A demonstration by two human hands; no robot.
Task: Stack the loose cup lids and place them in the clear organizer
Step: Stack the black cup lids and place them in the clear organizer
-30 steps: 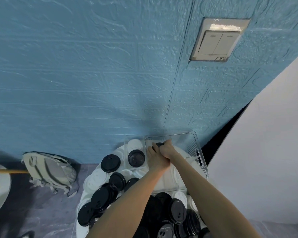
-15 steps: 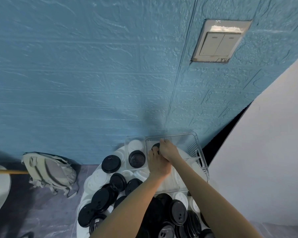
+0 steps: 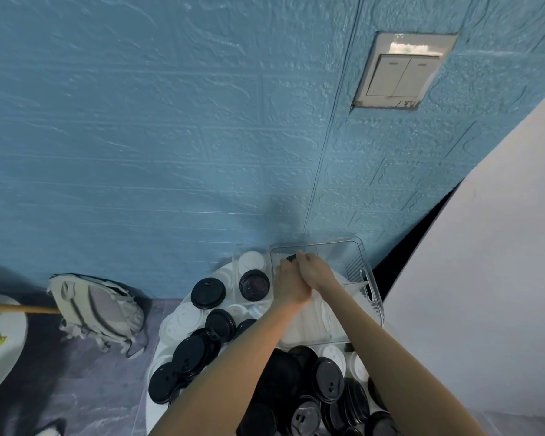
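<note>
Both my hands reach into the clear organizer [image 3: 364, 262] at the far side of the round white table [image 3: 158, 357]. My left hand [image 3: 288, 286] and my right hand [image 3: 312, 269] together hold a stack of black lids [image 3: 291, 257], of which only a dark edge shows between the fingers, at the organizer's far left corner. Loose black lids [image 3: 328, 379] and white lids [image 3: 183, 319] lie scattered over the near and left table. A smaller clear bin [image 3: 237, 256] left of the organizer holds a black lid stack [image 3: 254, 284] and a white lid stack [image 3: 250, 262].
A blue textured wall [image 3: 170, 136] stands right behind the table, with a light switch [image 3: 400, 73] up high. A grey backpack [image 3: 98, 309] leans against the wall on the floor at left. A white panel [image 3: 485, 294] rises at right. Another table's rim [image 3: 4, 341] shows far left.
Both hands have stayed in the organizer's far left corner on the black lids, shifting slightly; the view has barely moved.
</note>
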